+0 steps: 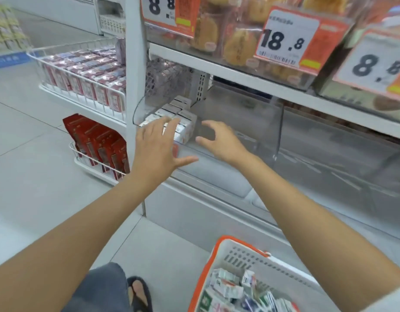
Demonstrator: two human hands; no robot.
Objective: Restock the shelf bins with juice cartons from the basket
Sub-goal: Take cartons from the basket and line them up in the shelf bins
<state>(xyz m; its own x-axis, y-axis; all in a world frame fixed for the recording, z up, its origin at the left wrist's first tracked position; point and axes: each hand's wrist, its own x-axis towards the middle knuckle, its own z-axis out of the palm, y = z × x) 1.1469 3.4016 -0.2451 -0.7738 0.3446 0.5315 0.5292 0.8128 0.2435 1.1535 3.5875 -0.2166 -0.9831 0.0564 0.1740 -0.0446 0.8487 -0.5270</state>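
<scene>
So the juice cartons point(175, 119) sit in a tight row at the left end of the clear bin point(278, 131) on the lower shelf, running from its near lip toward the back. The left hand point(157, 145) is wide open, fingers straight and spread, with its fingertips over the nearest cartons. The shot's blurry, so I can't swear they actually touch. It holds nothing. The right hand point(219, 140) is at the bin just right of that row, half open, fingers loosely curved and thumb apart, also holding nothing.

The basket point(273, 266), white with an orange rim, sits at the near right with a jumble of loose cartons point(230, 289) in it.

Above the bin there's a shelf of wrapped buns point(239, 45) behind big price cards point(287, 39) reading 18.8 and 8.8. Left of the white upright point(133, 64) are two wire racks, the upper one full of pink-red packs point(86, 70), the lower one holding red boxes point(100, 140). There's a grey tiled floor point(36, 176), and a sandalled foot point(138, 293) at the near edge.
</scene>
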